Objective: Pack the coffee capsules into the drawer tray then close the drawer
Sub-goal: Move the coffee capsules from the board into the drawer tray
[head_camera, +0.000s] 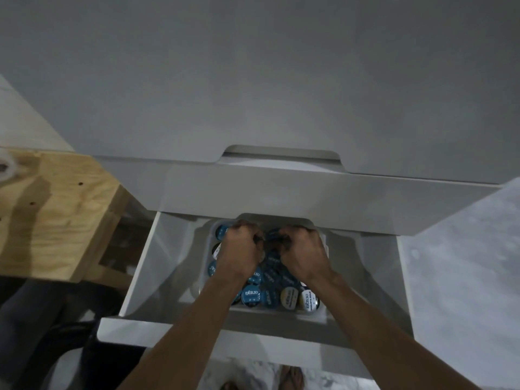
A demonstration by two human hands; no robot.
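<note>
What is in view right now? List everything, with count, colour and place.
coffee capsules: many, exact count unclear; mostly blue lids, a few cream; in the tray
tray: one, white; inside the open drawer
drawer: one, white, pulled out; lower centre
cabinet front: grey-white; above the drawer
wooden bench: one, pale plywood; left
sandals: dark; on the floor, bottom edge
left hand: fingers curled among capsules at the tray's far end
right hand: fingers curled on capsules beside it
</note>
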